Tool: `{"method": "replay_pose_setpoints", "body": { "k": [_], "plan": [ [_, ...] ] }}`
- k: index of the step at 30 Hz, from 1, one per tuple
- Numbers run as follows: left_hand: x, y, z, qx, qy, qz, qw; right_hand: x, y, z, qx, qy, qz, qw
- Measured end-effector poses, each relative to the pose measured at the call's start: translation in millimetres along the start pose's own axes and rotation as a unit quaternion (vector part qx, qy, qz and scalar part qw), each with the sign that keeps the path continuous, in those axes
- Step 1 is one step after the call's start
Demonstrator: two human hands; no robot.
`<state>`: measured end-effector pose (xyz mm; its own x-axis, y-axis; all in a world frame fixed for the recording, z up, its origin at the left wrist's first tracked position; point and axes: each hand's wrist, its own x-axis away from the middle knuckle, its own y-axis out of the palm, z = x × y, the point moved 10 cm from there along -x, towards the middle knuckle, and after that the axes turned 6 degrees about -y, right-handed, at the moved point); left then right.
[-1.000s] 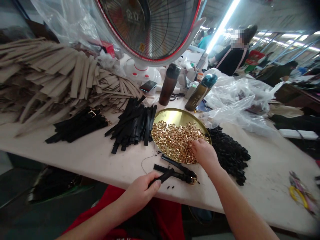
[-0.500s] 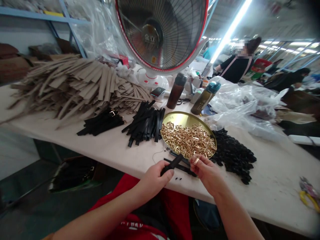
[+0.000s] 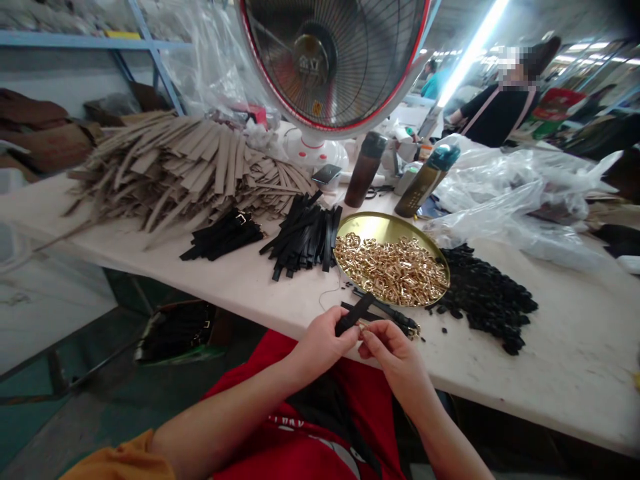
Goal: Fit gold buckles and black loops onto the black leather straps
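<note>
My left hand (image 3: 323, 343) is closed around a black strap (image 3: 359, 311), whose far end sticks out beyond the fingers. At the strap's near end, my right hand (image 3: 393, 350) pinches a small gold buckle (image 3: 363, 325). The fingertips of both hands meet there and partly hide the buckle. Just beyond them lie a few more black straps (image 3: 390, 311), with gold hardware at their right end. A round gold tray (image 3: 373, 223) behind the hands holds a heap of gold buckles (image 3: 395, 270).
Small black pieces (image 3: 490, 293) are heaped right of the tray. Left of it lie black straps (image 3: 305, 237), buckled straps (image 3: 225, 237) and beige strips (image 3: 185, 167). A fan (image 3: 330, 60), two bottles (image 3: 367, 170) (image 3: 427, 180) and plastic bags (image 3: 510, 193) stand behind. A person (image 3: 500, 107) is beyond.
My right hand has moved left from the tray's front edge, bringing the gold buckle to the strap in my left hand. The camera view has shifted slightly.
</note>
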<state>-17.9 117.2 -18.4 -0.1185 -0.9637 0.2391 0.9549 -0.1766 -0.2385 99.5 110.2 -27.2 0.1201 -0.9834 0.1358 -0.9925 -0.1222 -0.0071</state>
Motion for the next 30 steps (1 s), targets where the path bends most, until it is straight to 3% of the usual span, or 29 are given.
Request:
{"method": "replay_pose_setpoints", "body": {
  "k": [6, 11, 14, 17, 20, 24, 30],
  "plan": [
    [-2, 6.4, -6, -0.032, 0.007, -0.016, 0.999, 6, 14, 25, -0.158, 0.068, -0.033, 0.985],
    [1, 9.4, 1, -0.066, 0.023, -0.039, 0.997, 2, -15, 31, -0.152, 0.026, 0.078, 0.985],
    [3, 12.4, -11, -0.035, -0.018, -0.078, 0.996, 1, -30, 34, -0.165, 0.039, 0.127, 0.977],
    [8, 22.0, -28, 0.014, -0.078, -0.142, 0.987, 2, -32, 40, -0.225, 0.075, 0.134, 0.962],
    [11, 25.9, -24, -0.018, -0.056, -0.165, 0.985, 7, -22, 47, -0.258, 0.108, 0.115, 0.953],
    [12, 27.1, -3, -0.044, 0.015, -0.149, 0.988, 20, -1, 51, -0.242, 0.125, 0.070, 0.960],
    [15, 40.3, -21, 0.091, -0.082, -0.165, 0.979, 32, -1, 41, -0.116, 0.053, 0.086, 0.988]
  ]
}}
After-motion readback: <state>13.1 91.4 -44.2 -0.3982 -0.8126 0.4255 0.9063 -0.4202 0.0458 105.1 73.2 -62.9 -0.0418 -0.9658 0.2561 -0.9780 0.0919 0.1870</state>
